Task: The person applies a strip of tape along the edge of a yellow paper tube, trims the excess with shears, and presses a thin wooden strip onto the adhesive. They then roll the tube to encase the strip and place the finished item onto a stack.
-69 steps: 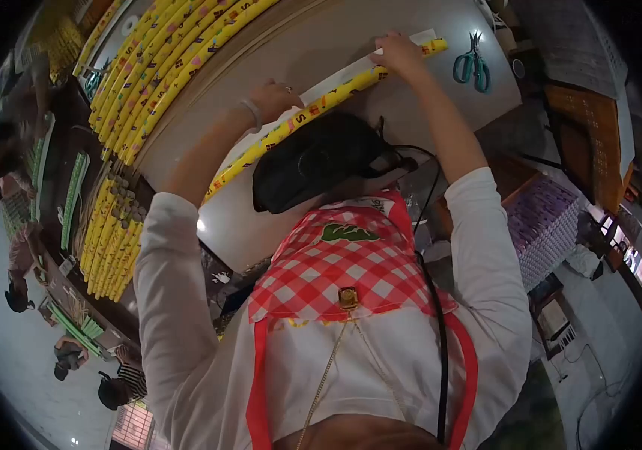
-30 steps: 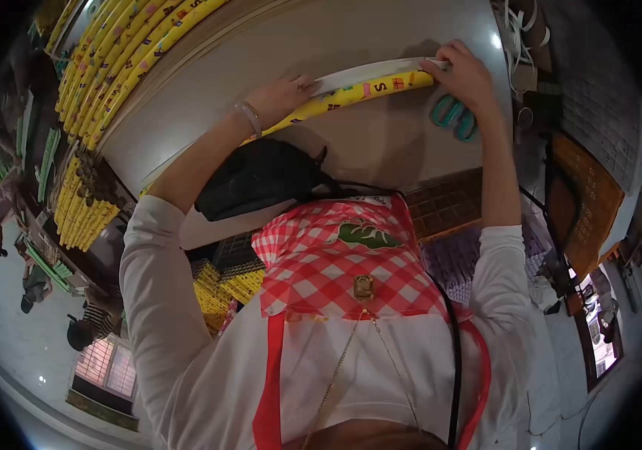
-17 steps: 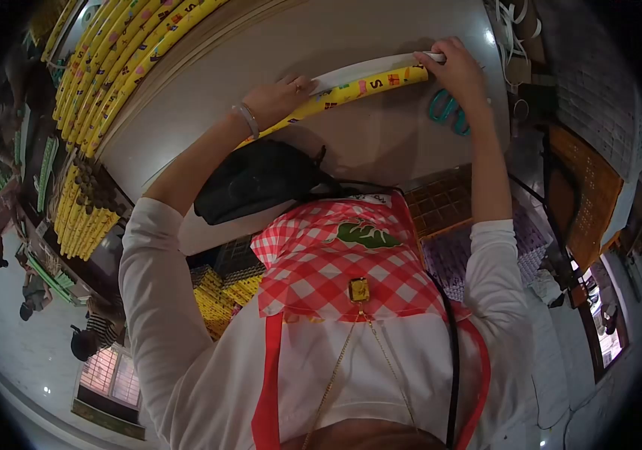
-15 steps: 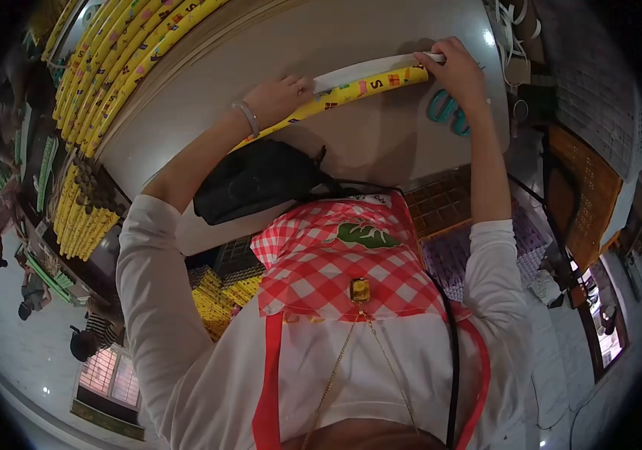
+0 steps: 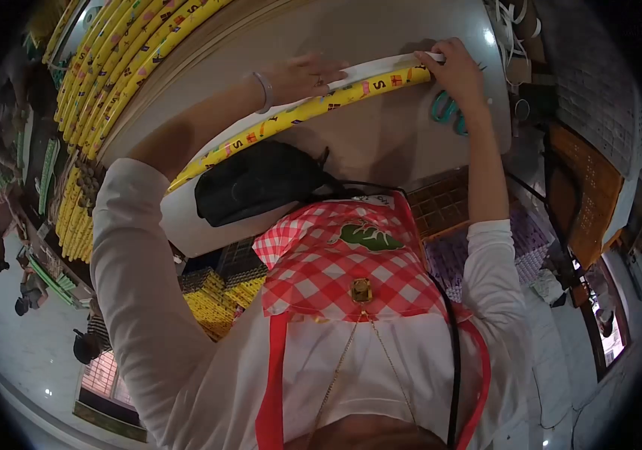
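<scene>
A long roll of yellow printed wrapping paper [image 5: 291, 115] lies slantwise across the table, with a white strip [image 5: 369, 69] of paper along its far side. At its right end, my right hand [image 5: 452, 69] closes its fingers and thumb on the roll. My left hand [image 5: 307, 78] lies flat over the white strip near the middle of the roll, fingers stretched out. A bracelet is on my left wrist. Teal-handled scissors [image 5: 447, 111] lie beside my right forearm. Close to the near side of the roll is a black pouch [image 5: 261, 184].
Several finished-looking yellow rolls [image 5: 122, 71] are stacked at the upper left, along the table [image 5: 381, 150]. Below the table edge are yellow rolls [image 5: 219, 300] and a purple stack [image 5: 478, 251]. A brown plastic chair [image 5: 583, 195] stands right. Other people [image 5: 13, 217] are at far left.
My left hand has slid right and forward along the roll, its fingers now flatter. More of the yellow roll shows at the left. My right hand has stayed at the end.
</scene>
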{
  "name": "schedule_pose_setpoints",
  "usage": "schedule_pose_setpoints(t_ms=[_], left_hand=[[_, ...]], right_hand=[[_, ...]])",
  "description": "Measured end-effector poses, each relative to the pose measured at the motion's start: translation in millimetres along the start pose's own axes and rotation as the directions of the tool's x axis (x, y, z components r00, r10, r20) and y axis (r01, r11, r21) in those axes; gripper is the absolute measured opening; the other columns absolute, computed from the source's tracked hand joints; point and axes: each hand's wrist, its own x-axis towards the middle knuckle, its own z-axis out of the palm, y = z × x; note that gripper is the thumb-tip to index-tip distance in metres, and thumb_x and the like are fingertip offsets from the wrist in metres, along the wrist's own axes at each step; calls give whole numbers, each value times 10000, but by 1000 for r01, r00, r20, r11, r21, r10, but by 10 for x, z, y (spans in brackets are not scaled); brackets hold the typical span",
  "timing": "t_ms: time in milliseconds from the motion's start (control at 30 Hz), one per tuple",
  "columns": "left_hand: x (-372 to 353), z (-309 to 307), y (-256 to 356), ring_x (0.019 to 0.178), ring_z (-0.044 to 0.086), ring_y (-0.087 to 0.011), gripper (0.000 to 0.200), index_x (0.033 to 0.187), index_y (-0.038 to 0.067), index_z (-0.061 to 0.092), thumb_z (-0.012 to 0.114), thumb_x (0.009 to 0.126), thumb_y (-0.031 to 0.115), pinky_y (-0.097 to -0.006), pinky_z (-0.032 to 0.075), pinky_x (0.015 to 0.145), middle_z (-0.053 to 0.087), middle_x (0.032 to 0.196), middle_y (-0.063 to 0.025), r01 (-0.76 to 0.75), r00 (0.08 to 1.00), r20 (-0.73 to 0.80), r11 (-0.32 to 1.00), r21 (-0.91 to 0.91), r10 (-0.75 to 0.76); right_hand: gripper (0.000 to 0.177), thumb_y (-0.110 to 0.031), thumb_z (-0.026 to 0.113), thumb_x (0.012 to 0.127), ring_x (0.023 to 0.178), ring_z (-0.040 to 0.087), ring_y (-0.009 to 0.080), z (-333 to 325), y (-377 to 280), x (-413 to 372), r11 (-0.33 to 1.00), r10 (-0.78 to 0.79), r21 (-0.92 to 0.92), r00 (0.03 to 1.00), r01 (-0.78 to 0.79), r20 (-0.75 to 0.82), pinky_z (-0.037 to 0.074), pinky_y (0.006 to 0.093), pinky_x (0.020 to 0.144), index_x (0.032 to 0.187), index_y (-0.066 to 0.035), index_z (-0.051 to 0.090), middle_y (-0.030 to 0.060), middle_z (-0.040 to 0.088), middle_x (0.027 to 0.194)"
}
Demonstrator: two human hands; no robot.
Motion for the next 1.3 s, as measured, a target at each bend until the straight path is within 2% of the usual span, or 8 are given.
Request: schedule_pose_setpoints(t_ms=[67, 200, 300, 467, 700, 900, 1067, 1300], left_hand=[[1, 82, -8, 1304, 130, -127, 187, 956, 206, 521, 489, 772, 208, -371, 56, 1048, 210, 1397, 56, 1, 990, -140, 1000, 31, 4], [32, -35, -14, 1298, 165, -142, 151, 937, 187, 485, 481, 788, 210, -391, -14, 1066, 245, 1385, 29, -19, 998, -55, 996, 91, 24], [48, -79, -39, 1295, 160, -134, 276, 1041, 203, 505, 504, 766, 201, -341, 116, 1048, 234, 1386, 31, -34, 999, 22, 996, 77, 32], [146, -68, -52, 1264, 251, -150, 356, 1131, 154, 445, 462, 778, 195, -330, 241, 1007, 317, 1335, -17, 71, 997, -12, 950, -304, -78], [251, -122, -71, 1248, 274, -141, 478, 1241, 94, 360, 432, 789, 231, -336, 223, 1011, 356, 1294, -33, 45, 996, 83, 991, -126, -35], [263, -70, -23, 1263, 249, -160, 512, 1271, 71, 340, 453, 783, 176, -339, 160, 1037, 285, 1357, -29, 25, 979, -193, 985, -173, -59], [258, -176, -65, 1289, 185, -147, 468, 1248, 92, 367, 443, 796, 184, -336, 50, 1054, 229, 1387, -15, 22, 999, 38, 996, -84, -19], [290, -232, -85, 1293, 175, -155, 435, 1224, 103, 388, 440, 796, 162, -358, 97, 1057, 223, 1390, -18, -3, 996, 86, 997, -78, 10]], right_hand=[[390, -454, 583, 753, 724, 555, 237, 20, 12, -4, 999, -3, -46, 1000, 3, 2, 450, 348, 622, 819, -69, 581, 55, 524, 842], [400, -465, 575, 754, 722, 555, 237, 7, -15, 5, 997, 24, -78, 999, -22, 21, 452, 356, 618, 820, -71, 586, 54, 522, 833], [402, -466, 566, 759, 727, 555, 238, -3, -39, 7, 997, 49, -62, 998, -47, 44, 452, 359, 615, 824, -70, 586, 53, 520, 836], [399, -463, 559, 763, 742, 553, 242, 39, -16, 6, 995, 60, -80, 997, -57, 43, 449, 361, 623, 830, -71, 585, 61, 507, 840], [396, -461, 559, 760, 748, 551, 244, 31, -58, 7, 995, 72, -68, 997, -70, 26, 443, 361, 626, 830, -72, 585, 62, 502, 848], [395, -471, 566, 747, 750, 555, 242, 51, -58, 8, 996, 60, -63, 998, -60, -9, 449, 362, 634, 820, -84, 587, 62, 505, 833], [377, -466, 569, 740, 751, 556, 243, 92, -55, 22, 991, 88, -97, 996, -88, 0, 457, 376, 618, 809, -95, 584, 53, 512, 838], [374, -463, 566, 744, 763, 562, 243, 48, -121, 24, 986, 77, -149, 997, -80, -27, 461, 374, 627, 822, -99, 588, 53, 518, 844]])
